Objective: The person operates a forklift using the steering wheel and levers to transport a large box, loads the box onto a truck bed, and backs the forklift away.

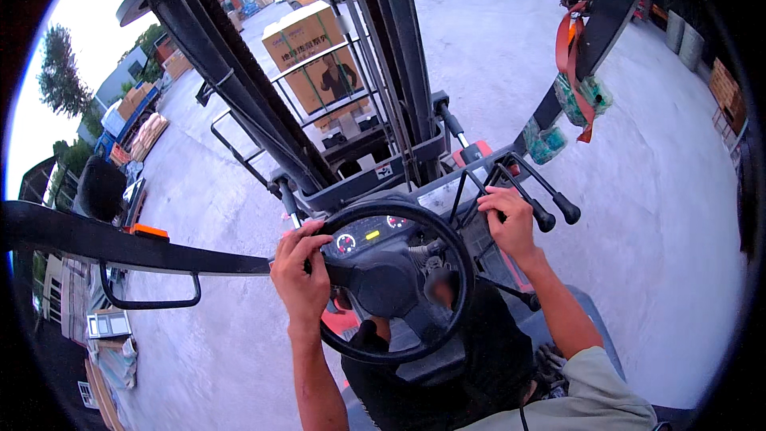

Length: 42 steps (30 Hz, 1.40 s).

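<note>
From my remote seat, I judge the carton beyond the mast loaded but not yet set down — left hand curled over the steering wheel, right hand grasping a lever.

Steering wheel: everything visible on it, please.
The steering wheel is a black ring, seemingly plastic, with a broad central hub and at least two spokes. It faces the seated person, tilted, the dashboard gauges showing through its upper opening. The left hand rests on its upper left rim; the right hand is off it.
</note>
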{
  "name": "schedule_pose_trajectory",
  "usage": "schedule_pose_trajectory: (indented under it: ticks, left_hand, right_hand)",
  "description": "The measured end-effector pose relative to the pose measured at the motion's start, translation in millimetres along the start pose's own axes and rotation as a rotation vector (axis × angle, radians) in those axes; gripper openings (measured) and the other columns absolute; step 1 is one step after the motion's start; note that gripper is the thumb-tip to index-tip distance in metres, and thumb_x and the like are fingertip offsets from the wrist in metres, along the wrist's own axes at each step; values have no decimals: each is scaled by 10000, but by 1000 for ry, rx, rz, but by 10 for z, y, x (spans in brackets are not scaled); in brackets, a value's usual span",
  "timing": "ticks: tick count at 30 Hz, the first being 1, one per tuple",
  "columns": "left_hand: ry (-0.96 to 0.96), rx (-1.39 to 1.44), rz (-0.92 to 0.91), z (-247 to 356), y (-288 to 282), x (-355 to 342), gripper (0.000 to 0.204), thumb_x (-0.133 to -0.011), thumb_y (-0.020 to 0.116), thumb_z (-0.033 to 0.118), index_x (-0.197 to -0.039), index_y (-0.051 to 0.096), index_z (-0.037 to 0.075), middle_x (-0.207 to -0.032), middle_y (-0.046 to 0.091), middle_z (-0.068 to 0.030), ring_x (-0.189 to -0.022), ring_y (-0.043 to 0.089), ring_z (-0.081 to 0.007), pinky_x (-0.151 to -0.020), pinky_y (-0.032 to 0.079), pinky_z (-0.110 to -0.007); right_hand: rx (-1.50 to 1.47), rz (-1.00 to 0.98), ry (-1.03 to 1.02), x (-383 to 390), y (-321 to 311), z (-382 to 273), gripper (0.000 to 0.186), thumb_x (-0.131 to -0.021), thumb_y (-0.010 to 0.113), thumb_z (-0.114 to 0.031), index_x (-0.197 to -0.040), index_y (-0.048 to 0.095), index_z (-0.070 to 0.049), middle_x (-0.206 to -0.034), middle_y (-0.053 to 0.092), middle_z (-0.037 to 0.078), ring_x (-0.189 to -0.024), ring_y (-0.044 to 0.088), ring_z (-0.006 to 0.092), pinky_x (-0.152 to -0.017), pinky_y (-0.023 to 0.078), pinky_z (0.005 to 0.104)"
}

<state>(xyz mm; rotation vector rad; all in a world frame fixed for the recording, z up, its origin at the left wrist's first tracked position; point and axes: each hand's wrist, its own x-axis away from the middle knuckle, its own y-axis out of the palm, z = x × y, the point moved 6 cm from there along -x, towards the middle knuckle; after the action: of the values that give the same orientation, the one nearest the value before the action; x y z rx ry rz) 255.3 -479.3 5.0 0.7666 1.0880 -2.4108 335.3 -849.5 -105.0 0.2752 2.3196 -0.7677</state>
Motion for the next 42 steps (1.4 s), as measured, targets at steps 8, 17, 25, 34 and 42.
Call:
schedule_pose_trajectory:
  ticks: [8, 17, 25, 34, 42]
  left_hand:
    - [3, -5, -22, 56, 14, -48, 295, -818, 614, -147, -979, 799, 16, -1176, 802, -105, -1114, 754, -312, -966, 588, -397]
    - [73, -32, -93, 242, 172, -293, 308, -840, 575, -162, -994, 793, -7, -1188, 807, -130, -1076, 764, -303, -956, 584, -390]
    - [89, -12, -164, 219, 258, -355, 325, -794, 578, -143, -985, 796, 5, -1192, 804, -128, -1110, 746, -325, -991, 569, -405]
    - [64, 25, -186, 349, 329, -371, 284, -815, 635, -114, -993, 812, 18, -1188, 812, -107, -1104, 755, -302, -969, 577, -392]
    - [94, -27, -180, 324, 316, -380, 279, -832, 641, -107, -997, 818, 30, -1172, 813, -96, -1088, 754, -295, -951, 585, -388]
  right_hand:
    - [20, -11, -7, 17, 9, 33, 135, -849, 668, 58, -880, 772, -21, -1033, 816, 117, -1161, 750, 343, -996, 585, 441]
    - [5, -25, -8, -19, -2, -31, 133, -836, 676, 67, -871, 773, -18, -1035, 818, 118, -1163, 751, 337, -1009, 583, 438]
    - [-15, 11, -1, 37, 121, 67, 163, -845, 666, 72, -873, 791, -29, -1001, 828, 106, -1152, 771, 314, -1005, 588, 420]
    - [24, 26, 11, 55, -22, 114, 161, -835, 668, 102, -858, 777, -15, -994, 827, 114, -1140, 774, 335, -1001, 588, 431]
    - [16, -7, -30, 20, 12, 7, 109, -857, 674, 49, -872, 766, -9, -1018, 820, 116, -1159, 755, 349, -993, 592, 440]
